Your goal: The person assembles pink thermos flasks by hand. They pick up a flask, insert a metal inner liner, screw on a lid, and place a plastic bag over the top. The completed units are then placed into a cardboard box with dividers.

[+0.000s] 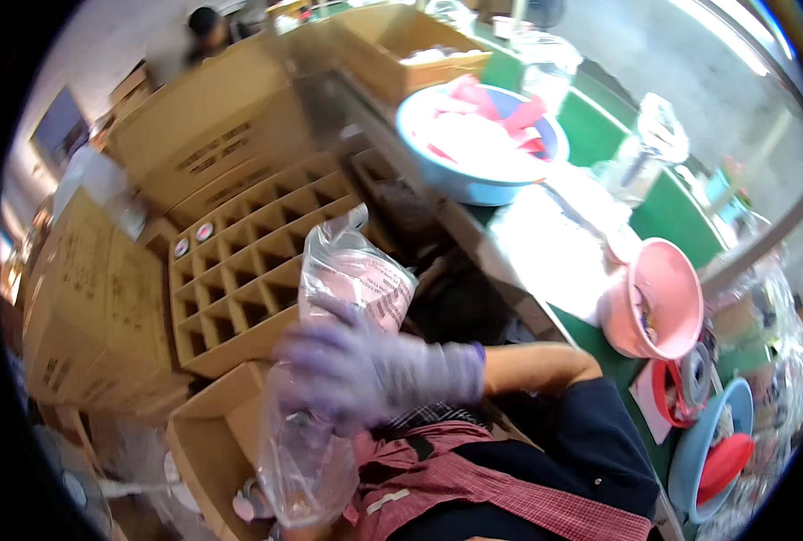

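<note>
My right hand (356, 365), in a grey and purple glove, lies across a clear plastic bag (352, 266), its fingers bent over it and blurred by motion. Something pink with print shows in the bag's upper part. Below the glove, clear plastic (302, 460) hangs down; I cannot tell whether it is the same bag. Bare skin of my left hand (307, 523) shows at the bottom behind this plastic, its fingers hidden. An open carton (194, 356) with a cardboard grid of cells stands just past the bag. Two small round-topped items (205, 232) sit in its left cells.
Below the gridded carton is a smaller open box (208, 451). A green bench (591, 338) on the right bears a blue basin (474, 189) of pink and white pieces, a pink basin (631, 311), tape rolls (694, 374) and another blue basin (690, 451). A person (208, 32) is far back.
</note>
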The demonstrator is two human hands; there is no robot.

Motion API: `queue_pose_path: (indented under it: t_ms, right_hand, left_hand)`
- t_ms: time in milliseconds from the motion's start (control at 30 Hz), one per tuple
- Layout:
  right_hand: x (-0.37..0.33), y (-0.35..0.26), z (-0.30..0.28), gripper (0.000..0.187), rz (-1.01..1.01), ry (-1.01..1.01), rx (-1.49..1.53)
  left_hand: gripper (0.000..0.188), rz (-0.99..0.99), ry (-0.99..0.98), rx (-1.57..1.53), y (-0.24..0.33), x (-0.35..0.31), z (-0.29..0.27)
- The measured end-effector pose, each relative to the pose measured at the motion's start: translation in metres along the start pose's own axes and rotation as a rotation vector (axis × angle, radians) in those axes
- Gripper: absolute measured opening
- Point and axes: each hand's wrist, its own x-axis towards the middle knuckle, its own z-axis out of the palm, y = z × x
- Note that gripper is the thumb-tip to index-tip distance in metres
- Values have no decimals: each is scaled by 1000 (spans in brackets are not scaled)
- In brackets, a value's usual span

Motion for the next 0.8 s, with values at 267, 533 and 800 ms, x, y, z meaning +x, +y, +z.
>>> queue_pose_path:
  t_ms: [267, 533, 800]
  right_hand:
    - [-180, 128, -197, 28, 867, 515, 674]
    - [-430, 92, -395, 38, 1300, 641, -576]
    - [-483, 214, -272, 48, 1460, -22, -766]
  left_hand:
    - [41, 412, 303, 60, 17, 116, -21]
    - [33, -614, 529, -14, -168, -101, -60]
    - [25, -994, 902, -25, -254, -312, -57]
